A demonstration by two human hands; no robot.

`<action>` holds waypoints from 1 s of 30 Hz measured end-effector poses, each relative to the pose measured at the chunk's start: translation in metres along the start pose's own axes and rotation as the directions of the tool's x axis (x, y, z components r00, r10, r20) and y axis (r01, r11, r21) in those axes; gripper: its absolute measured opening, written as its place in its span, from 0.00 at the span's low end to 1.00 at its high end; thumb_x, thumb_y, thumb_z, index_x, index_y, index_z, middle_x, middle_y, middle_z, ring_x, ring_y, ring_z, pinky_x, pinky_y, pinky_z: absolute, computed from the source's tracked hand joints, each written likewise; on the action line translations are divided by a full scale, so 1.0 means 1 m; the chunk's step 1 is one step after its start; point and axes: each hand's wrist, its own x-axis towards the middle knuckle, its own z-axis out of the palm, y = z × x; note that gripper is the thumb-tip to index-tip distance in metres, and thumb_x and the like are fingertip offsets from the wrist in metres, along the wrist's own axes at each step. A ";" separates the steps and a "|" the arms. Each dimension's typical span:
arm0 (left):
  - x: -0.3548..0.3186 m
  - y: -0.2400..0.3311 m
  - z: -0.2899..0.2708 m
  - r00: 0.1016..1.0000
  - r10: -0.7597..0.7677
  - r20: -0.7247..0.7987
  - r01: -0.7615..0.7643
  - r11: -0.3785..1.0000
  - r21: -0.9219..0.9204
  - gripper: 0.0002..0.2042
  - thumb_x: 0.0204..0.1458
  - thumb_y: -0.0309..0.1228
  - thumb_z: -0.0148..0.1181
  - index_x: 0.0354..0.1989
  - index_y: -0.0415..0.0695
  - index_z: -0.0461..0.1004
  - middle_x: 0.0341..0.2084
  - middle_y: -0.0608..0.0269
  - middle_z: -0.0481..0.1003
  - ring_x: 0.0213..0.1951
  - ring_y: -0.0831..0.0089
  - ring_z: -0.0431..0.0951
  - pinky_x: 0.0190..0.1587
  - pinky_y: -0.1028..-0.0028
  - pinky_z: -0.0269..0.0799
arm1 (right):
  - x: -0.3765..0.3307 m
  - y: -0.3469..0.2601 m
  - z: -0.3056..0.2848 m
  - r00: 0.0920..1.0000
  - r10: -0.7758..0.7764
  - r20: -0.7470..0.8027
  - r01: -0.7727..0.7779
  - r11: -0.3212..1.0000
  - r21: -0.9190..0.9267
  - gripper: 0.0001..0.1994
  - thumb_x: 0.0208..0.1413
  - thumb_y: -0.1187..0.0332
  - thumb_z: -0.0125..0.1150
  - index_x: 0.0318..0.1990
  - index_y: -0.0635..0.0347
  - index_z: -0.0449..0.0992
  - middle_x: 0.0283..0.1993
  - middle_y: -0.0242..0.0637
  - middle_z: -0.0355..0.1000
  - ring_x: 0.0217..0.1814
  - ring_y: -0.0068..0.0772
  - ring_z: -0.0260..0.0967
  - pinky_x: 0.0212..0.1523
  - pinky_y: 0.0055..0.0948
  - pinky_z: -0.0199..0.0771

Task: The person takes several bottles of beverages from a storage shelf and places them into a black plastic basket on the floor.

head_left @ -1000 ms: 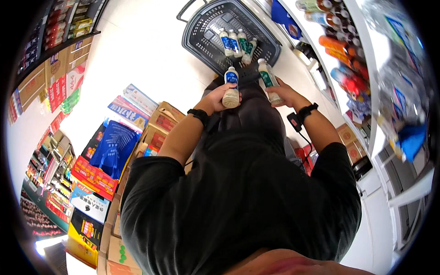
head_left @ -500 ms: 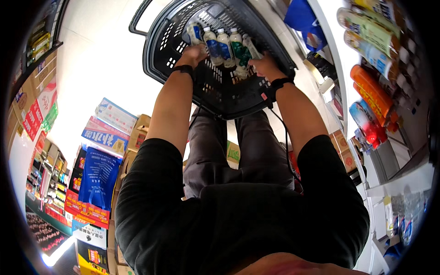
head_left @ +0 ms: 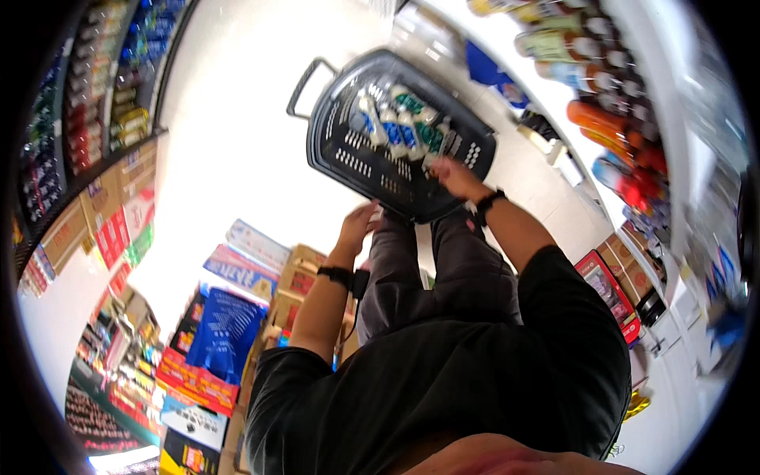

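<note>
A dark grey plastic shopping basket (head_left: 352, 162) with perforated walls stands in front of my legs. Several white bottles (head_left: 393, 131) with blue or green labels lie close together inside it. My right hand (head_left: 457, 177) reaches over the basket's right part, fingers bent beside the lower ends of the bottles. Blur keeps me from telling whether it grips one. Outside the basket's near left edge is my left hand (head_left: 358, 226), fingers loosely apart and nothing visible in them. Dark bands circle both wrists.
At the left, stacked cartons carry a blue bag (head_left: 224, 332). Shelves of drinks (head_left: 99, 87) line the far left. A white shelf on the right holds orange bottles (head_left: 600, 127) and other packages. The basket's handle (head_left: 301, 87) sticks out to the left.
My left hand has left the bottles and moved back outside the basket. The bottles lie more bunched, one across the others. The basket appears lower and farther from me.
</note>
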 end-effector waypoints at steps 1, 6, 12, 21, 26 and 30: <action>-0.015 -0.023 -0.016 0.999 -0.032 -0.021 0.031 0.998 -0.061 0.19 0.61 0.37 0.52 0.59 0.44 0.71 0.49 0.59 0.74 0.46 0.64 0.77 0.50 0.70 0.74 | -0.044 0.005 0.003 0.995 -0.095 0.022 0.091 0.983 0.159 0.16 0.60 0.77 0.52 0.54 0.56 0.73 0.41 0.34 0.74 0.39 0.26 0.70 0.43 0.27 0.73; -0.060 -0.089 -0.115 0.971 -0.203 -0.125 0.206 0.979 0.012 0.17 0.59 0.34 0.56 0.55 0.43 0.71 0.47 0.54 0.75 0.40 0.62 0.77 0.39 0.66 0.76 | -0.266 -0.033 -0.041 0.954 -0.056 -0.296 0.044 0.998 -0.046 0.13 0.57 0.73 0.57 0.50 0.56 0.76 0.36 0.33 0.75 0.34 0.24 0.71 0.39 0.27 0.75; -0.090 0.046 -0.113 0.966 -0.061 -0.250 0.179 0.859 0.480 0.17 0.58 0.30 0.52 0.54 0.39 0.70 0.39 0.51 0.74 0.26 0.64 0.72 0.25 0.68 0.71 | -0.499 -0.099 -0.055 0.688 0.085 -0.720 0.314 0.860 0.402 0.13 0.56 0.77 0.55 0.49 0.58 0.76 0.38 0.30 0.75 0.38 0.23 0.71 0.39 0.25 0.73; -0.209 0.177 0.183 0.873 0.295 0.389 -0.487 0.561 0.669 0.10 0.60 0.35 0.52 0.39 0.47 0.80 0.19 0.70 0.73 0.21 0.81 0.73 0.25 0.81 0.70 | -0.658 -0.054 -0.043 0.243 0.242 -0.939 0.619 0.707 0.342 0.14 0.55 0.80 0.52 0.49 0.59 0.75 0.37 0.28 0.74 0.35 0.18 0.69 0.36 0.20 0.72; -0.297 0.101 0.342 0.576 0.204 0.791 -0.807 0.299 0.510 0.09 0.60 0.31 0.54 0.42 0.42 0.78 0.23 0.72 0.73 0.24 0.85 0.70 0.28 0.83 0.66 | -0.695 -0.034 -0.072 0.136 0.171 -0.976 0.729 0.650 0.215 0.14 0.55 0.80 0.52 0.49 0.60 0.74 0.36 0.28 0.75 0.36 0.16 0.70 0.36 0.19 0.71; -0.426 0.063 0.473 0.228 0.121 0.966 -0.969 -0.068 0.237 0.07 0.59 0.28 0.58 0.42 0.39 0.77 0.24 0.79 0.69 0.27 0.89 0.62 0.31 0.84 0.61 | -0.732 -0.024 -0.123 0.146 -0.012 -0.989 0.801 0.588 0.111 0.13 0.58 0.78 0.53 0.51 0.61 0.73 0.36 0.30 0.74 0.35 0.17 0.69 0.37 0.19 0.71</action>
